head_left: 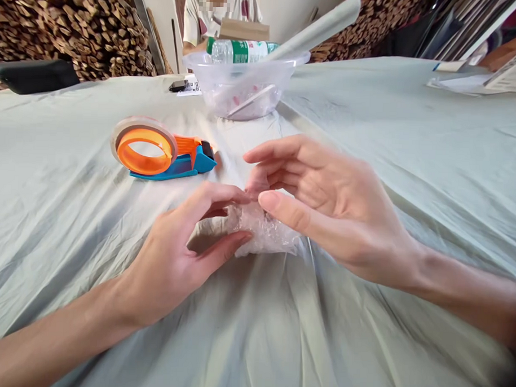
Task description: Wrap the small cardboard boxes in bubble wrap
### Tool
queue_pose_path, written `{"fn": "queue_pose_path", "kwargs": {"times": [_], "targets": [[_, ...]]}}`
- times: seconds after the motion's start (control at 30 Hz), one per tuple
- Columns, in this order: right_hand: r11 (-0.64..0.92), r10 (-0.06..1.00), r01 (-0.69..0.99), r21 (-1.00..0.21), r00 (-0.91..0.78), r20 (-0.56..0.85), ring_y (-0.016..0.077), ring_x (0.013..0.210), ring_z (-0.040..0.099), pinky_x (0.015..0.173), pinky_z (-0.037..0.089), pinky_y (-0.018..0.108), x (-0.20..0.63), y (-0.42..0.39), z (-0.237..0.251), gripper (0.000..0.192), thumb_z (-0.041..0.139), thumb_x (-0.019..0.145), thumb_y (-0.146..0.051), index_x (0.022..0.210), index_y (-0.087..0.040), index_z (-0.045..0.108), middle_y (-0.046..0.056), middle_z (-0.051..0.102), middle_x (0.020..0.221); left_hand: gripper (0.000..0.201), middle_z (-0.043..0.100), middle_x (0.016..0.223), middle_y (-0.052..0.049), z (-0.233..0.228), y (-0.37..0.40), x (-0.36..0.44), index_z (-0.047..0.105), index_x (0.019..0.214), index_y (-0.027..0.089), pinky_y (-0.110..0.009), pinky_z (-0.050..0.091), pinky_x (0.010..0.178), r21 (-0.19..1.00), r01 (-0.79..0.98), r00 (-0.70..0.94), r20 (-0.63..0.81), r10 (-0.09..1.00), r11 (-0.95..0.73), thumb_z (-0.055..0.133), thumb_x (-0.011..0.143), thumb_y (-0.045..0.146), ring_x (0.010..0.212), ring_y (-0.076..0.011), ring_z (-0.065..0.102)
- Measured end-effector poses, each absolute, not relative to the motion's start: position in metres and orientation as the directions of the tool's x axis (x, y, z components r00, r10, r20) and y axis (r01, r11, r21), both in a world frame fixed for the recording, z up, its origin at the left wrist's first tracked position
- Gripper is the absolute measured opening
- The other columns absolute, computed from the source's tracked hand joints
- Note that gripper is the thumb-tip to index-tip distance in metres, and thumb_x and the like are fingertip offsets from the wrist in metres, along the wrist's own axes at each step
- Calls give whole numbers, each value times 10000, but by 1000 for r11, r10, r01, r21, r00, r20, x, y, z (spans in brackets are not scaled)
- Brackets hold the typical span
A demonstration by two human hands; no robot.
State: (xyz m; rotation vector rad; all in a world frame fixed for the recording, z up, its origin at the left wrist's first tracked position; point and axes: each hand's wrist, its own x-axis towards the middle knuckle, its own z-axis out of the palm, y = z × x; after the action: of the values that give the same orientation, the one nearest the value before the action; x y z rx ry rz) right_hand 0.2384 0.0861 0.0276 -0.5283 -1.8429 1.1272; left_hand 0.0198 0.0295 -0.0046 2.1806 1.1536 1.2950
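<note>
A small bundle of clear bubble wrap (267,233) lies on the cloth in front of me; what is inside it cannot be made out. My left hand (182,250) grips its left end, thumb at the near side and fingers over the top. Just above the bundle's right part is my right hand (329,207), its fingers apart and curved, with nothing visible in its grasp. Beyond my left hand rests an orange and blue tape dispenser (170,151) with a roll of tape on it.
A clear plastic basin (245,83) holds a green-labelled bottle (241,50) and a long white roll (318,29). A dark phone-like object (179,86) lies left of it. Behind sits a person (222,11). Papers (469,82) are at the right on the wrinkled tablecloth (413,108).
</note>
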Motion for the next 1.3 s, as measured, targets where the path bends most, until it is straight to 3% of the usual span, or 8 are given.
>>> {"fn": "queue_pose_path", "kwargs": {"times": [0.23,0.4,0.53,0.7,0.87,0.97,1.17,1.3], "targets": [[555,681,-225,-801,-431,593,103,1020,737,963,644,224,238,86,23,322,844,950,-109,1214,-245,720,-36,734,1108,359,784,1303,26,-8,30,19,652,1359,335,-243,679,1073,649,418,249,590,768,-635,777,1032,253,1164,-139,793],[684,637,-172,-709,-332,696,110,1021,706,960,650,265,247,79,34,272,799,993,-122,1190,-287,709,-59,706,1248,453,794,1215,25,-5,27,20,574,1425,359,-192,707,891,741,379,225,507,832,-554,775,1029,268,1138,-153,804],[680,640,-86,-728,-414,647,126,1053,693,874,673,292,250,74,38,258,819,1011,-203,1184,-327,675,-71,670,1428,399,762,1300,52,-8,27,18,602,1399,376,-255,668,1072,654,450,265,553,790,-608,729,1053,223,1172,-143,778],[704,525,-200,-682,-501,688,107,1009,688,848,671,304,242,75,28,268,745,1049,-148,1272,-252,637,-19,671,1365,285,784,1291,94,-6,27,17,650,1345,343,-136,612,1040,583,527,303,551,778,-618,691,1083,239,1167,-76,770],[753,550,-41,-657,-510,662,93,1047,703,919,688,304,241,78,23,366,696,1019,-11,1255,-278,613,-45,656,1434,205,827,1293,39,1,26,21,715,1267,263,-169,672,963,479,598,318,594,739,-642,703,1069,211,1123,-111,812],[792,497,-57,-608,-518,696,92,1055,706,877,691,294,243,81,21,455,705,993,17,1314,-295,624,-66,657,1419,226,823,1339,36,2,27,22,734,1246,260,-158,669,980,439,605,331,620,712,-664,652,1076,135,1185,-112,810],[755,518,-95,-648,-519,680,95,1053,686,875,709,299,244,79,26,411,723,1006,-7,1290,-296,652,-70,663,1342,241,813,1321,61,-2,30,22,709,1253,279,-157,642,1074,509,569,305,598,741,-645,640,1071,136,1211,-92,789],[760,442,-206,-616,-532,722,115,1033,712,850,709,298,245,80,28,247,726,1073,-189,1250,-361,717,-42,663,1298,245,816,1326,64,-3,31,22,706,1254,301,-222,677,1062,511,561,309,600,738,-651,635,1076,148,1208,-131,802]]}}
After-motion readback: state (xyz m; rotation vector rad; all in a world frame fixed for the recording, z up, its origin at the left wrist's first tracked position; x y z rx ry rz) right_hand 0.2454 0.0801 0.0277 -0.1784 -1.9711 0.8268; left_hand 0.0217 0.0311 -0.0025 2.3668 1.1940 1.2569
